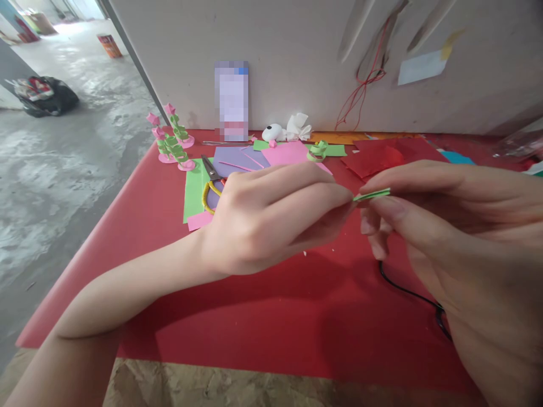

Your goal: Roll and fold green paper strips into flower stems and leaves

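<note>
Between my two hands, above the red tabletop, is a small folded green paper strip. My left hand reaches in from the lower left and pinches the strip's left end. The thumb and forefinger of my right hand press on its other end. Behind my left hand lie scissors with yellow-wrapped handles, partly hidden, on purple paper and green paper. A curled green paper piece rests beyond the hands, beside pink paper.
Pink and green paper flowers stand at the table's back left. A phone leans against the back panel. White crumpled tissue, red paper and a black cord are also on the red table.
</note>
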The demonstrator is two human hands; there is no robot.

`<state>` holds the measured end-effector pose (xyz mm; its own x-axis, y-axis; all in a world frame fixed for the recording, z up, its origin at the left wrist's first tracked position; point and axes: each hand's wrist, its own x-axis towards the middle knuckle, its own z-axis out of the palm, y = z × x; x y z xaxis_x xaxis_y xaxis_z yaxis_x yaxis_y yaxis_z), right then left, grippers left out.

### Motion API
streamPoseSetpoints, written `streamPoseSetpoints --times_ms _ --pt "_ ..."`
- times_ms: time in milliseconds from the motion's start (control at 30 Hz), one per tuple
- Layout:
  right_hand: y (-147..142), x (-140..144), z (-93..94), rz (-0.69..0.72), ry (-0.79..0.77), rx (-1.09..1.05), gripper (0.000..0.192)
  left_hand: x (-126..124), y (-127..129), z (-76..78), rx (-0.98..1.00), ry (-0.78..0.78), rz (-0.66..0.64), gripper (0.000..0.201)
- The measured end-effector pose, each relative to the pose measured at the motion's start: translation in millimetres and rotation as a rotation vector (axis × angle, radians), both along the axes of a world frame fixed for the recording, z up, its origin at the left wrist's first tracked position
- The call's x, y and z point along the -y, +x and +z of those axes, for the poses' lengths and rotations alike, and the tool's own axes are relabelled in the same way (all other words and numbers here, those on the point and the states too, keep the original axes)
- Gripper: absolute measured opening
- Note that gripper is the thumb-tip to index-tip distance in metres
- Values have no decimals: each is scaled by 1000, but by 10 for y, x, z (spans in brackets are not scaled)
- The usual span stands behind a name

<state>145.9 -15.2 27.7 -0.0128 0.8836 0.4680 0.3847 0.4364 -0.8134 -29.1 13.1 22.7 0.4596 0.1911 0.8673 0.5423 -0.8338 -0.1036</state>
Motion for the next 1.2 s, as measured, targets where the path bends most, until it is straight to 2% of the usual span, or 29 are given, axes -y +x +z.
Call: streamPoseSetpoints --times_ms 100,233,667,767,900,967,1200 --pt "6 8 4 -34 -4 13 13 2 3 1 -25 -10 13 13" --pt "13 19 -2 -58 -12 23 13 5 15 17 20 -59 -31 10" --pt "10 1 6 49 -48 -26 10 -2 41 23 30 -69 -54 10" --pt "2 -2 2 40 -50 -26 11 19 56 13 130 -226 -103 7" --pt "8 -17 3 58 -23 31 15 56 58 40 221 -620 -165 7" --pt "23 -28 4 55 -10 74 15 64 56 62 240 -749 -183 10" --pt "98 -37 39 103 27 171 12 39 53 89 253 -869 -277 12"
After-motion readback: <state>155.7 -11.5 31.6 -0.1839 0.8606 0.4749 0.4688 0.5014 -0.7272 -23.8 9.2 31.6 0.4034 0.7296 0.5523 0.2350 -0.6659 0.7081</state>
